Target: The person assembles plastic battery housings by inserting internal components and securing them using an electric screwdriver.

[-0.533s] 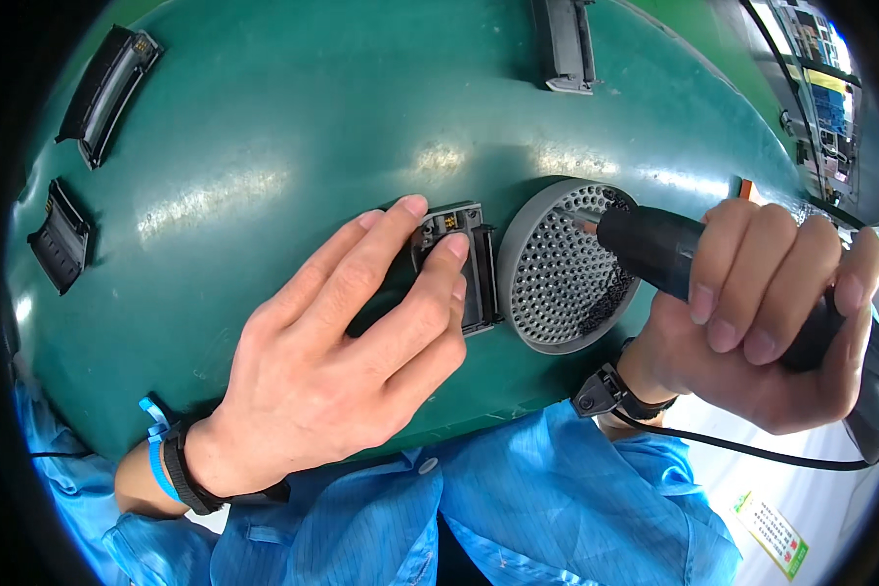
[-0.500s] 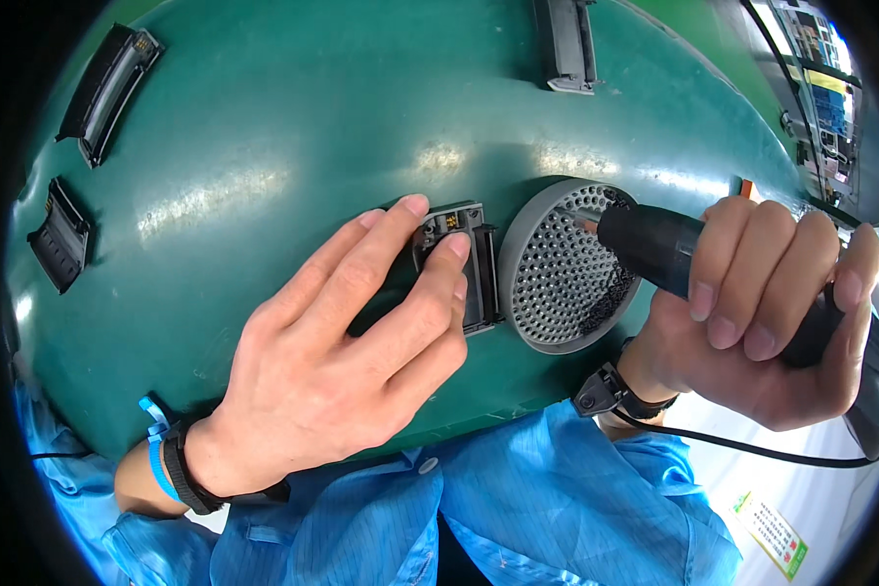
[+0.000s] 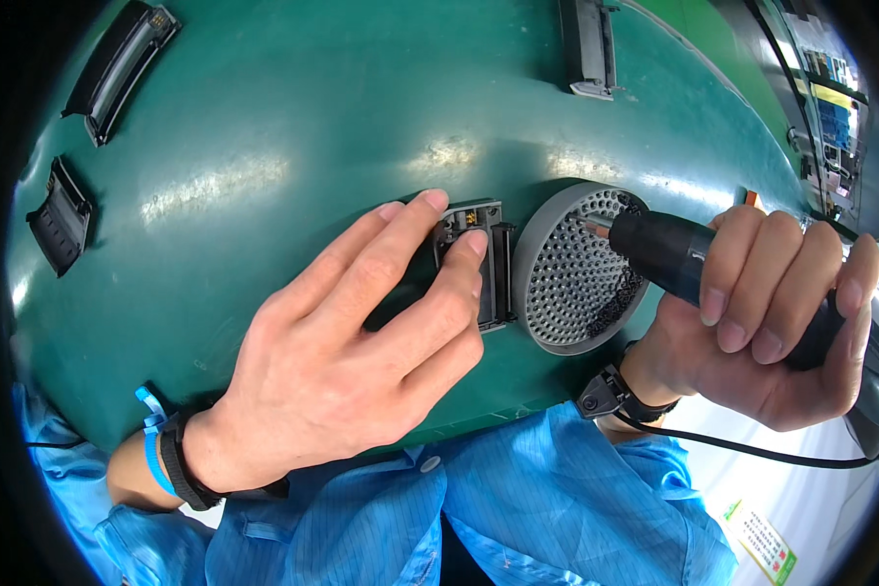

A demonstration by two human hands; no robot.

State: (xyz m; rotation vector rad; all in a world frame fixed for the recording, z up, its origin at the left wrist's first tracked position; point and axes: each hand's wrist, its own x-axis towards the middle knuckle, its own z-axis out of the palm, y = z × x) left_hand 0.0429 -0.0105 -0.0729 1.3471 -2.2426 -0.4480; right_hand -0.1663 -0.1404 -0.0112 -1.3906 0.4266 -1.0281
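My left hand (image 3: 347, 347) holds a small dark-grey plastic housing (image 3: 496, 278) down on the green table, its index and middle fingers on the upper part. Small gold contacts show near the fingertips; the palm and fingers hide the housing's left side. Just right of it stands a round grey screw tray (image 3: 534, 298) with rows of holes and many small dark screws heaped along its right side. My right hand (image 3: 776, 317) is wrapped round a black electric screwdriver (image 3: 666, 252), whose tip points left over the tray's upper part. Whether a screw sits on the tip, I cannot tell.
More dark plastic housings lie on the green table (image 3: 293, 117): one at the far left (image 3: 117, 73), one below it (image 3: 61, 217), one at the back (image 3: 586, 49). A black cable (image 3: 742, 446) runs between my right wristband and the screwdriver's rear end.
The view has shifted a little, so the housing, tray and hands appear slightly farther right. My left hand keeps its hold on the housing, and the screwdriver stays over the tray.
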